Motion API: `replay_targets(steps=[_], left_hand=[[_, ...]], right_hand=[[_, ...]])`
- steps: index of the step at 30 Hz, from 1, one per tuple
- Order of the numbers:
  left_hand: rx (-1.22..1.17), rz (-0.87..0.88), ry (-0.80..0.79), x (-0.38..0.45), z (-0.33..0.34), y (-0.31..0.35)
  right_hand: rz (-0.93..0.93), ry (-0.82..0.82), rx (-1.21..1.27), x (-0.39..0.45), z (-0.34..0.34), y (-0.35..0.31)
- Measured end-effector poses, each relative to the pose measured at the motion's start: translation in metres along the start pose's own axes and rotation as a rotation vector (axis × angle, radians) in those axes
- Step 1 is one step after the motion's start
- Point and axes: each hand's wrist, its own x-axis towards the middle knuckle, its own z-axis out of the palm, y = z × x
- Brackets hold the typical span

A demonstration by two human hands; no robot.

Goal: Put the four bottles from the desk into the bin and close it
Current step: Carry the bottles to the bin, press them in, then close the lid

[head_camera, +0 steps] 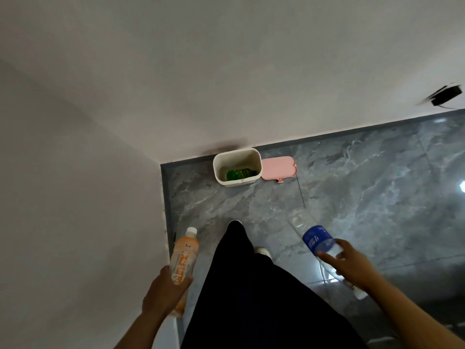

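So we've got a bottle in each hand right now. Left hand (164, 288), lower left of the frame, is wrapped around the lower half of the orange bottle (185, 255), cap pointing up. Right hand (352, 263), lower right, is clamped on the clear bottle (318, 241) with the blue label, fingers just below that label. The white bin (236, 166) sits open up in the middle of the frame against the wall, with a green bottle (237, 174) lying in the bottom and the pink lid (278, 168) flat on the floor touching its right side. These look like thin, light plastic, probably a bit slick and squashy, so we'd grip mid-body and not squeeze hard.
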Motion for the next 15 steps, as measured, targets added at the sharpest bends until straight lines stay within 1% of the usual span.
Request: replay_targets(steps=[3, 5, 8, 12, 15], left_hand=[[0.071, 0.069, 0.037, 0.042, -0.016, 0.044], [0.125, 0.117, 0.035, 0.077, -0.021, 0.075], [0.262, 0.188, 0.047, 0.131, -0.023, 0.122], [0.478, 0.323, 0.073, 0.219, -0.009, 0.181], [0.636, 0.423, 0.117, 0.299, 0.013, 0.222]], right_hand=[[-0.021, -0.006, -0.017, 0.022, 0.001, -0.040], [-0.033, -0.013, -0.022, 0.044, 0.003, -0.064], [-0.064, -0.035, -0.034, 0.083, 0.007, -0.094], [-0.118, -0.092, -0.078, 0.154, 0.014, -0.115], [-0.154, -0.115, -0.145, 0.227, 0.024, -0.117]])
